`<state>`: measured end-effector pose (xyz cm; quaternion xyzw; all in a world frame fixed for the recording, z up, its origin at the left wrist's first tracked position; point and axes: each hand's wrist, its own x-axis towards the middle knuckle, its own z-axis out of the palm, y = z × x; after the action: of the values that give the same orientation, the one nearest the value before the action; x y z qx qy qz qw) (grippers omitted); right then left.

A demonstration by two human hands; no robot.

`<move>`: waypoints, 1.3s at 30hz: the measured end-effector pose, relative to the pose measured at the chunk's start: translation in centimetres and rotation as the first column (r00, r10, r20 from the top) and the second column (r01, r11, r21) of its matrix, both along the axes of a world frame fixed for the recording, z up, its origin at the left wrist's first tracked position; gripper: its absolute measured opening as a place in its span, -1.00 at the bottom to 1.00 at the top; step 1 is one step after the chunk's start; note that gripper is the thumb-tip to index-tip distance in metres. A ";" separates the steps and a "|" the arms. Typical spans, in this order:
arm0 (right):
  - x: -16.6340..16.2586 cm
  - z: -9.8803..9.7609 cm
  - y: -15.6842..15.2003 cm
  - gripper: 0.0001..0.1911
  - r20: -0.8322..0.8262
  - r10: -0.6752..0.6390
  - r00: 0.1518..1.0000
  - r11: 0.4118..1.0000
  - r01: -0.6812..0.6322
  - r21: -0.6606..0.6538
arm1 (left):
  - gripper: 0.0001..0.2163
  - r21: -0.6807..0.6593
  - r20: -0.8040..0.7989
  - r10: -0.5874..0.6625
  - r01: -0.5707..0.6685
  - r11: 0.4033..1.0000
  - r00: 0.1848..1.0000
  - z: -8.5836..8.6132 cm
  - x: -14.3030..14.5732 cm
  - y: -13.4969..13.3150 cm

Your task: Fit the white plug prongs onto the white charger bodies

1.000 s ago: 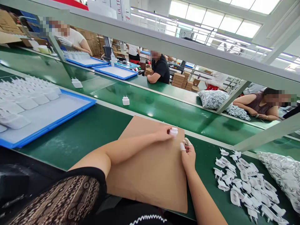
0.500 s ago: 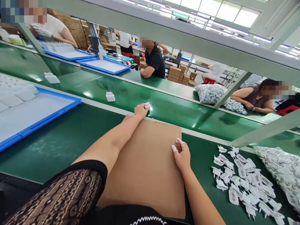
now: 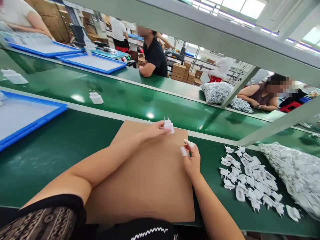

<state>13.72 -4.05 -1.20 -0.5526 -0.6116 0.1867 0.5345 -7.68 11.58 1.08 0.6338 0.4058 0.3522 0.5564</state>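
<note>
White, blocky and two-pronged, the plastic charger [image 3: 169, 127] in the head view was pinched in the fingers of our left hand [image 3: 158, 128], above a flat brown cardboard sheet [image 3: 147, 176]. We held our right hand [image 3: 192, 160] half-curled, thumb and finger apart with nothing visible between, left of loose white pronged plastic pieces [image 3: 250, 181] on the green tabletop [image 3: 77, 136].

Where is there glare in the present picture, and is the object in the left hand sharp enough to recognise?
Head view: bright lamp reflections on the green belt, and a window at the top is washed out; head view, too: the white plug in the left hand looks slightly soft, yet its two prongs are visible.
</note>
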 end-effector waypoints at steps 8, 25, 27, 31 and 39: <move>-0.1 0.9 -1.1 -0.40 -0.099 0.135 0.986 0.991 -0.137 -0.010 | -0.41 -0.129 0.340 -0.406 0.470 0.873 0.848 0.6 3.5 -7.5; 0.3 2.4 -2.8 -0.40 0.249 -0.006 0.969 0.975 -0.049 0.218 | -0.48 -0.146 0.502 -0.527 0.668 0.730 0.686 2.8 2.6 -8.8; 0.0 2.9 -3.1 -0.41 0.267 -0.018 0.963 0.966 -0.052 0.253 | -0.49 -0.139 0.502 -0.526 0.665 0.734 0.686 3.0 2.5 -9.2; -0.4 3.2 -3.5 -0.45 0.278 -0.070 0.958 0.952 -0.019 0.304 | -0.51 -0.089 0.499 -0.539 0.659 0.747 0.679 2.9 2.6 -10.1; -1.6 2.4 -2.2 -0.43 -0.160 -0.069 0.985 0.986 0.092 0.139 | -0.50 0.144 0.355 -0.484 0.465 0.874 0.800 1.3 3.3 -10.2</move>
<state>12.16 -6.29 1.18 -0.5202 -0.5574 0.1622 0.6264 -4.42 1.35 2.39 0.6482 0.1097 0.3278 0.6785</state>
